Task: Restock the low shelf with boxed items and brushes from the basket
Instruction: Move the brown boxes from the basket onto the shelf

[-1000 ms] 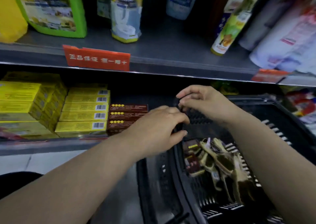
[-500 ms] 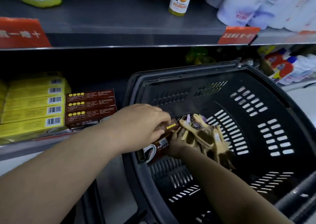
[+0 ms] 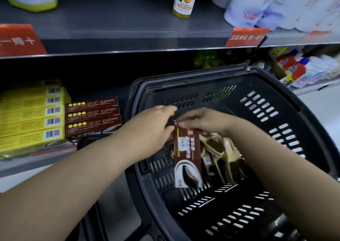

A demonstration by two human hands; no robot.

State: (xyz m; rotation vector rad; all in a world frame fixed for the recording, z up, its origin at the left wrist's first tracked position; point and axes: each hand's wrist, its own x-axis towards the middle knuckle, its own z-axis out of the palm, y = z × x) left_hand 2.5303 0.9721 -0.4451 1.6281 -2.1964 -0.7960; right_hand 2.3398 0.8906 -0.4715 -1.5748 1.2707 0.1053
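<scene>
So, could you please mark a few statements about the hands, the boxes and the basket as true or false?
1. The right hand pinches the brown box by its top end. True.
2. That brown box lies flat on the low shelf. False: it hangs upright inside the basket.
3. Brushes lie in the basket. True.
4. The stack of brown boxes sits left of the yellow boxes. False: it sits to their right.
</scene>
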